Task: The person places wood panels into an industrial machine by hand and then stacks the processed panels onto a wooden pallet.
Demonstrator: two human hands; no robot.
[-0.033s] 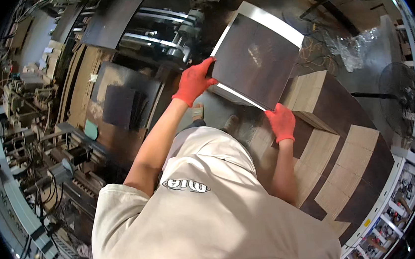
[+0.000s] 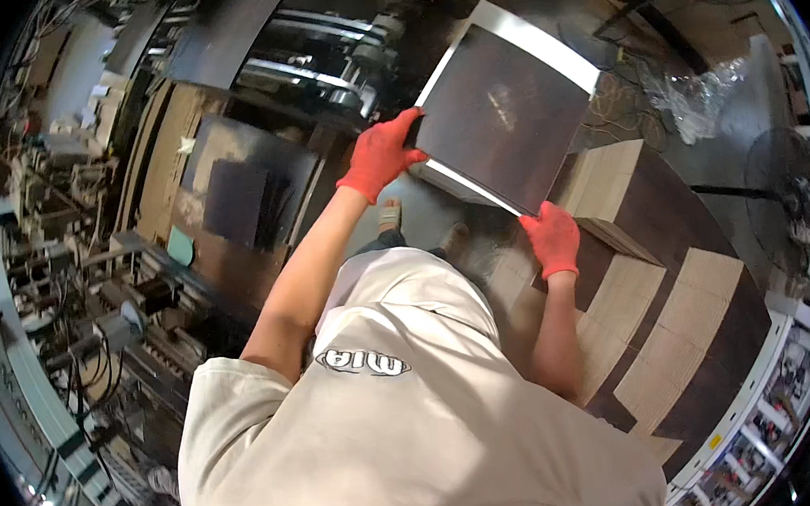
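Observation:
A dark brown flat panel (image 2: pixel 499 117) with a pale scuff near its middle lies in front of me, tilted to the right. A white sheet (image 2: pixel 541 40) shows past its far and near edges. My left hand (image 2: pixel 379 158), in a red glove, grips the panel's left edge, its thumb and forefinger at the corner. At the near right corner, my right hand (image 2: pixel 552 241), also red-gloved, holds the panel by its edge, with the fingertips partly hidden. Beneath the near edge, part of a stack's side can be seen.
Stacks of brown panels (image 2: pixel 680 329) with light edges stand to my right. Beyond them is a standing fan (image 2: pixel 779 183). Clear plastic wrap (image 2: pixel 697 98) lies on the floor. On my left, dark sheets (image 2: pixel 242 200) rest on a bench beside machinery (image 2: pixel 72 334) and metal rollers (image 2: pixel 320 76).
The view has shifted very slightly. Both hands keep the same hold on the panel.

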